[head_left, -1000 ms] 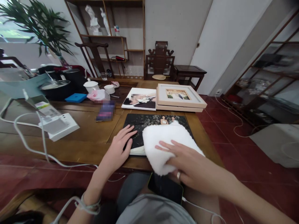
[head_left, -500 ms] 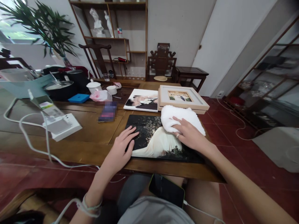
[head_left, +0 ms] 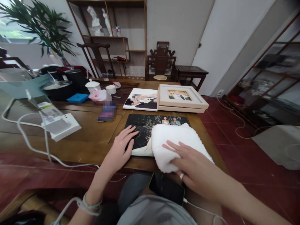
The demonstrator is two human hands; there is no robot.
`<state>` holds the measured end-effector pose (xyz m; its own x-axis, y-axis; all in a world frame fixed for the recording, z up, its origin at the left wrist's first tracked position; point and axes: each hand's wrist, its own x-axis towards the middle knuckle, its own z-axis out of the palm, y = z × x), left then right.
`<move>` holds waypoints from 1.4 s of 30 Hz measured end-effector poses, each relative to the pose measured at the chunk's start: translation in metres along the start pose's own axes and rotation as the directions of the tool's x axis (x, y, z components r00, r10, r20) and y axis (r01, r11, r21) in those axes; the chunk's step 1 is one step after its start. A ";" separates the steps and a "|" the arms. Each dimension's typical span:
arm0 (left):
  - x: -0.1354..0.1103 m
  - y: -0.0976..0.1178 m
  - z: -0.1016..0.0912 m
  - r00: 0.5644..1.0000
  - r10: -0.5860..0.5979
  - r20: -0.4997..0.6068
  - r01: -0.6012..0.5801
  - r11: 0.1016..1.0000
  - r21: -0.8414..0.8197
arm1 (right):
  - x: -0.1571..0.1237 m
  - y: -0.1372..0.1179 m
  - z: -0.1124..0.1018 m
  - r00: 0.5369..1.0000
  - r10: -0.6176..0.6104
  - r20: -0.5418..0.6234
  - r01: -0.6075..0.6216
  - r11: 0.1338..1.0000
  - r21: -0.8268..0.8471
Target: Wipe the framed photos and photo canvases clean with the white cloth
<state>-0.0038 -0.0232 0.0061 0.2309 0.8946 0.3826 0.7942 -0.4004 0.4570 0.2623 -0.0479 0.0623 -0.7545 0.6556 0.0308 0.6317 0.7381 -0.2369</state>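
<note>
A dark photo print (head_left: 150, 126) of a wedding couple lies flat at the near edge of the wooden table (head_left: 93, 134). My left hand (head_left: 120, 148) rests open on its left edge, fingers spread. My right hand (head_left: 192, 164) presses flat on a fluffy white cloth (head_left: 175, 140) that covers the print's near right part and hangs over the table edge. A ring shows on that hand.
Behind the print lie another photo print (head_left: 142, 99) and stacked light wooden frames (head_left: 181, 97). A white power strip (head_left: 62, 125) with cables sits left. Cups, pots and a blue box stand at the back left. A dark phone (head_left: 166, 188) rests on my lap.
My right hand has drawn the cloth from the print's far right corner back toward me to the near edge. The left hand has stayed in place.
</note>
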 end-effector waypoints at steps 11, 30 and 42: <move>-0.001 0.000 0.000 1.000 0.002 -0.002 -0.002 1.000 -0.001 | 0.032 0.072 -0.010 0.988 0.140 -0.065 -0.140 0.990 0.009; -0.001 0.000 0.000 1.000 -0.004 0.006 0.004 1.000 -0.004 | 0.017 0.019 -0.013 0.998 0.052 0.025 -0.050 0.996 -0.072; -0.001 0.001 -0.001 1.000 -0.017 0.013 0.017 1.000 -0.008 | 0.038 0.048 -0.007 0.993 0.093 -0.074 -0.096 0.994 -0.044</move>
<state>-0.0040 -0.0246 0.0074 0.2245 0.9036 0.3647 0.7933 -0.3869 0.4701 0.2650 0.0139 0.0590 -0.6775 0.7312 0.0801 0.7086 0.6780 -0.1955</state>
